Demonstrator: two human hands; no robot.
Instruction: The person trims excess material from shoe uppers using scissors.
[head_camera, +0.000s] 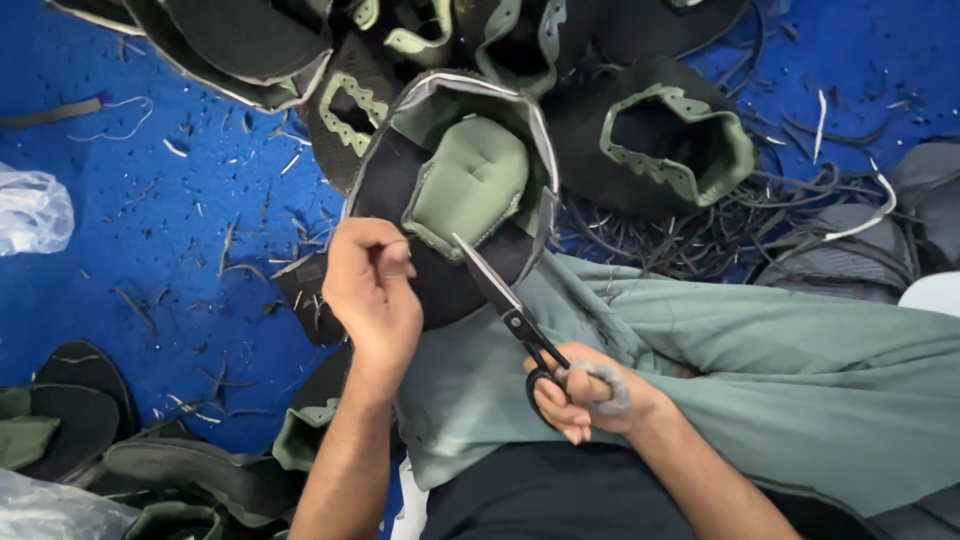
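The right hand lies nearest the camera, above the lap and the grey-green cloth draped over it. Its fingers are closed through the padded loops of a pair of black scissors, gripping them firmly. The long axis of the scissors runs diagonally from this hand up and to the left, and the blade tip ends at the lower edge of the green padded tongue of a shoe upper. The blades appear nearly closed; the exact gap at the tip cannot be determined. The left hand is positioned to the left of the blades and slightly farther from the camera. Its fingers are curled shut, pinching the black rim of the shoe upper just beside the tongue. The left hand is therefore the nearer hand to the workpiece, which it touches directly, while the right hand reaches it only through the scissors. The shoe upper extends up and away from both hands, with its opening facing the camera and its grey-edged collar at the far side. Beyond it lies a heap of similar black and green uppers, resting on a blue surface that is scattered with thin dark trimmings. A clear plastic bag lies at the far left.
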